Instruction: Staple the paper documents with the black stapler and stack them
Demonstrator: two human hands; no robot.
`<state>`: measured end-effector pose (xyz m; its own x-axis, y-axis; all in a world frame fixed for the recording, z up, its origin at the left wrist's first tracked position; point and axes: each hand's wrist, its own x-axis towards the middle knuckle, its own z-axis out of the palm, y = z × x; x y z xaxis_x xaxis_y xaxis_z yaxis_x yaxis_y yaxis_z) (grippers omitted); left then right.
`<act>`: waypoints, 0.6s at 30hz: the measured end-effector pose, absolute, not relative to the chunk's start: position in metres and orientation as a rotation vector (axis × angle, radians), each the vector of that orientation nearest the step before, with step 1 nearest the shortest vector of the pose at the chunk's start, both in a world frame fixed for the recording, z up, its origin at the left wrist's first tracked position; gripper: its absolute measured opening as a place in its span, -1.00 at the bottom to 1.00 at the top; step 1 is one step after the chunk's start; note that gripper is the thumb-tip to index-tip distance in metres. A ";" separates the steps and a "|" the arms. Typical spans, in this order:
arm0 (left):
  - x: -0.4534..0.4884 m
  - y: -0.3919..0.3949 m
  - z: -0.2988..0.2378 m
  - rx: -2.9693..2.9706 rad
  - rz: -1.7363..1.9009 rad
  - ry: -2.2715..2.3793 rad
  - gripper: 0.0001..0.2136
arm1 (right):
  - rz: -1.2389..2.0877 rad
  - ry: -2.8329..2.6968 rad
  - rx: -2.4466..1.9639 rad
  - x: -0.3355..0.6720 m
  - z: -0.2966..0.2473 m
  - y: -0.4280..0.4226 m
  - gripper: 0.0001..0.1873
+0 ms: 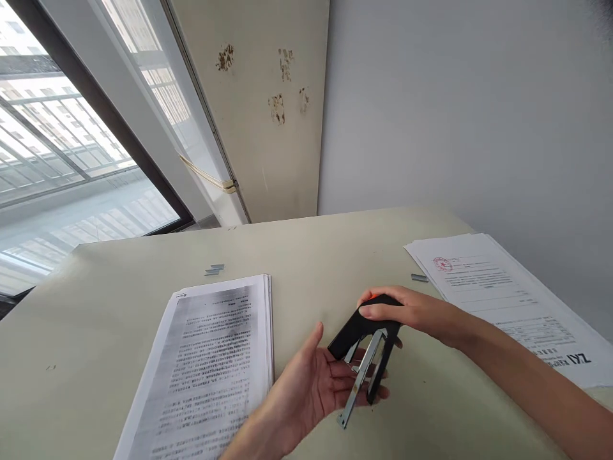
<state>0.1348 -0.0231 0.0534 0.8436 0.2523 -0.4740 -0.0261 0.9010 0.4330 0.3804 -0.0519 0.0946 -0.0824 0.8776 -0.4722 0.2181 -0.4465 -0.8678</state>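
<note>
A black stapler (389, 332) is tilted over the table, its top swung apart from its base and the silver staple channel (361, 377) sticking out between them. My right hand (395, 306) grips its hinge end from above, thumb on the near side. Palm up beneath the stapler lies my left hand (320, 386), thumb raised and fingers stretched out behind the metal channel. Those fingers are partly hidden by the stapler, and whether they touch it I cannot tell.
A stack of printed sheets (215, 370) lies at the left, with several staple strips (214, 269) behind it. At the right are more papers (507, 294) with a red stamp, beside another staple strip (419, 278). The pale table (335, 249) meets a grey wall (454, 115).
</note>
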 end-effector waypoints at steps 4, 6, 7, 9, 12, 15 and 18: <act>0.140 -0.036 0.049 0.383 0.172 0.493 -0.21 | 1.633 -1.258 -1.720 0.380 0.096 -0.042 -0.69; 0.141 -0.039 0.044 0.359 0.171 0.503 -0.20 | 1.654 -1.279 -1.724 0.382 0.096 -0.041 -0.70; 0.141 -0.040 0.042 0.344 0.169 0.512 -0.21 | 1.659 -1.282 -1.719 0.383 0.097 -0.041 -0.69; 0.140 -0.041 0.038 0.318 0.179 0.539 -0.25 | 1.654 -1.281 -1.699 0.387 0.099 -0.042 -0.69; 0.139 -0.040 0.034 0.309 0.212 0.576 -0.36 | 1.624 -1.264 -1.625 0.394 0.102 -0.046 -0.67; 0.139 -0.038 0.034 0.337 0.225 0.599 -0.44 | 1.591 -1.145 -1.528 0.406 0.099 -0.052 -0.67; 0.144 -0.036 0.035 0.424 0.278 0.639 -0.58 | 1.490 -0.968 -1.440 0.419 0.084 -0.063 -0.68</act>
